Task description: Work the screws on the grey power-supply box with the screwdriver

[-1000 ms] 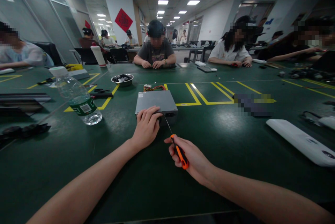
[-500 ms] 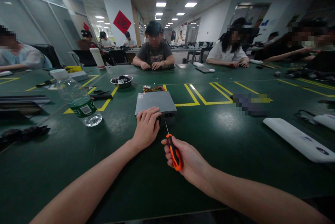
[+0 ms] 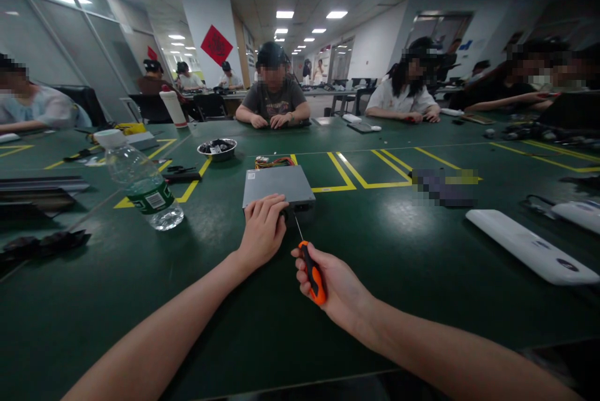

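Grey box: the grey rectangular metal box [image 3: 276, 183] lies flat on the green tabletop [image 3: 379, 257], straight ahead of the person; likely fairly heavy, rigid, smooth enough to slide.
Hold: best taken by its side walls, away from the thin multicoloured wires [image 3: 275, 162] behind it, which look soft and easily snagged.
Left hand: the left hand [image 3: 263, 221] lies over the box's front top edge; whether the thumb pinches cannot be told.
Right hand: the right hand [image 3: 336, 277] is wrapped round the orange-and-black-handled screwdriver [image 3: 310, 270], its thin shaft toward the box's front; tip contact unclear.
Edges: the metal corners look hard.
Room: tabletop stretches right to the long white plastic case [image 3: 529, 248]; leftward, the transparent green-labelled bottle [image 3: 154, 196] could tip.
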`<state>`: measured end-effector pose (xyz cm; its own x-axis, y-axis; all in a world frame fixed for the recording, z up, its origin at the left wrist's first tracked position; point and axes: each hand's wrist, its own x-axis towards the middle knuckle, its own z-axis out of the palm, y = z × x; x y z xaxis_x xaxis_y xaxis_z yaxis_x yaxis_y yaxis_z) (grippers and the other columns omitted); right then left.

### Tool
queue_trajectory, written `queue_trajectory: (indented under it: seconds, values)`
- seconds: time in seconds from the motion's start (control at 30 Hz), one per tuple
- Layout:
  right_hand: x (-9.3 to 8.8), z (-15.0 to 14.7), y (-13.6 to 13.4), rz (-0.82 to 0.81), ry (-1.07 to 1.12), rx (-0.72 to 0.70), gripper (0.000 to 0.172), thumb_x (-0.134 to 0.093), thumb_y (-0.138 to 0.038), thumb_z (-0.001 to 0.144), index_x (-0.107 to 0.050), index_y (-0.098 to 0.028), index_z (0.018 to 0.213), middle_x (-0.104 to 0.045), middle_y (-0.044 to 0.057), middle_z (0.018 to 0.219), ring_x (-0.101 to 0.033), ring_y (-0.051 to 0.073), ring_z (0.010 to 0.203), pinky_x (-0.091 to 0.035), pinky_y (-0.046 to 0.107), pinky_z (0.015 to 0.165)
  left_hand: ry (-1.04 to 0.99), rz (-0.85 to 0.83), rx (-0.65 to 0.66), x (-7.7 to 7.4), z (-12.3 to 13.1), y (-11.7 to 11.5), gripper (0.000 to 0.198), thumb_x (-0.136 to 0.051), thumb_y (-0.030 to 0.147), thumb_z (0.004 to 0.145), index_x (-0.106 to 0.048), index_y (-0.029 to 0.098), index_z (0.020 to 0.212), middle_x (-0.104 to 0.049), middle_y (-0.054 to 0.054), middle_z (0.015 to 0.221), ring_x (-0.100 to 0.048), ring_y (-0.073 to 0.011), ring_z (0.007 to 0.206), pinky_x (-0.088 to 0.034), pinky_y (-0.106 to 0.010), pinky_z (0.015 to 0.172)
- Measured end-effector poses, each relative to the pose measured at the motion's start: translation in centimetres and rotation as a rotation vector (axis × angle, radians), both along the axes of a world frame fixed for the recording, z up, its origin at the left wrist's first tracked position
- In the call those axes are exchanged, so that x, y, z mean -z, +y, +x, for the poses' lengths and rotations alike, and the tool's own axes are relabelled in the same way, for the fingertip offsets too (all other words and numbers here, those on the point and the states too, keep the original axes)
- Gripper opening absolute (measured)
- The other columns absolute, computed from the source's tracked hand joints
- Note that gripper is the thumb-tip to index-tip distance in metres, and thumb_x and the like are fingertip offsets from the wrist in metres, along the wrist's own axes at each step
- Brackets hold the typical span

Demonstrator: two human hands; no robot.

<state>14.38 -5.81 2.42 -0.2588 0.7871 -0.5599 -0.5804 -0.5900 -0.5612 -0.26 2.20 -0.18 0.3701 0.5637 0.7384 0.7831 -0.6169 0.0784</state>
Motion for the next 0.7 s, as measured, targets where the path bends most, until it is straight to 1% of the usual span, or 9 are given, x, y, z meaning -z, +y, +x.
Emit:
queue_trajectory:
  seconds: [0.1,0.17,0.2,0.3,0.43,0.5,0.6,0.67,0.7]
  values:
    - [0.03,0.0,0.07,0.003,-0.019,0.029,0.018,-0.046,-0.026,0.087,-0.055,-0.011,0.08,-0.05,0.001,0.062,-0.044,0.005,0.046,-0.029,0.013,0.036,-0.007,0.004,0.002,0.07,-0.02,0.13,0.025,-0.043,0.013,0.083,-0.047,0.02,0.107,-0.057,-0.006,0.116,-0.049,-0.0203,0.111,-0.031,-0.039,0.09]
    - [0.03,0.02,0.05,0.029,-0.021,0.064,0.01,-0.054,-0.02,0.082,-0.052,-0.013,0.076,-0.049,-0.001,0.062,-0.044,0.004,0.046,-0.025,0.012,0.035,-0.016,0.007,0.005,0.14,-0.04,0.22,0.026,-0.044,0.013,0.083,-0.047,0.02,0.108,-0.058,-0.006,0.116,-0.049,-0.02,0.111,-0.032,-0.038,0.09]
    - [0.04,0.02,0.03,0.044,-0.015,0.072,0.009,-0.055,-0.017,0.081,-0.051,-0.013,0.074,-0.048,-0.001,0.062,-0.043,0.004,0.046,-0.025,0.011,0.035,-0.019,0.007,0.006,0.17,-0.04,0.25,0.026,-0.044,0.013,0.083,-0.047,0.02,0.108,-0.058,-0.006,0.116,-0.049,-0.0198,0.111,-0.032,-0.038,0.09]
    - [0.09,0.05,-0.01,0.056,0.025,0.067,0.011,-0.051,-0.017,0.084,-0.05,-0.012,0.074,-0.048,-0.001,0.062,-0.043,0.003,0.046,-0.025,0.011,0.035,-0.016,0.013,0.005,0.26,-0.04,0.32,0.025,-0.044,0.013,0.083,-0.048,0.02,0.107,-0.058,-0.006,0.116,-0.049,-0.0197,0.111,-0.032,-0.038,0.09]
    - [0.12,0.17,0.04,0.008,0.043,-0.005,0.025,-0.04,-0.026,0.09,-0.054,-0.009,0.078,-0.049,0.0,0.061,-0.045,0.004,0.045,-0.032,0.012,0.037,-0.008,0.021,0.002,0.34,-0.03,0.41,0.02,-0.044,0.015,0.084,-0.051,0.022,0.101,-0.058,-0.005,0.115,-0.048,-0.0202,0.111,-0.032,-0.038,0.09]
    - [0.09,0.23,0.09,0.005,0.032,-0.024,0.028,-0.037,-0.027,0.091,-0.055,-0.008,0.081,-0.048,0.0,0.06,-0.045,0.005,0.045,-0.033,0.012,0.037,-0.004,0.022,-0.002,0.38,-0.03,0.48,0.017,-0.044,0.015,0.085,-0.052,0.022,0.098,-0.058,-0.005,0.114,-0.049,-0.0201,0.111,-0.032,-0.038,0.089]
    - [0.02,0.25,0.12,0.009,0.019,0.002,0.02,-0.044,-0.026,0.088,-0.055,-0.01,0.082,-0.049,0.0,0.061,-0.044,0.004,0.045,-0.028,0.012,0.034,-0.002,0.02,-0.012,0.41,-0.01,0.57,0.015,-0.045,0.016,0.085,-0.053,0.022,0.097,-0.059,-0.004,0.114,-0.049,-0.0199,0.111,-0.032,-0.038,0.089]
    - [0.0,0.21,0.09,0.027,0.008,0.029,0.01,-0.052,-0.02,0.083,-0.053,-0.012,0.077,-0.05,0.0,0.062,-0.043,0.004,0.045,-0.024,0.011,0.032,-0.002,0.017,-0.017,0.41,0.01,0.59,0.015,-0.046,0.017,0.085,-0.052,0.022,0.097,-0.059,-0.004,0.113,-0.049,-0.0199,0.111,-0.032,-0.038,0.089]
    - [0.01,0.18,0.07,0.041,0.006,0.037,0.008,-0.054,-0.017,0.081,-0.052,-0.013,0.074,-0.05,0.0,0.062,-0.043,0.004,0.045,-0.024,0.01,0.032,-0.003,0.015,-0.018,0.4,0.02,0.59,0.015,-0.046,0.017,0.085,-0.053,0.022,0.097,-0.059,-0.004,0.113,-0.049,-0.0199,0.111,-0.032,-0.039,0.088]
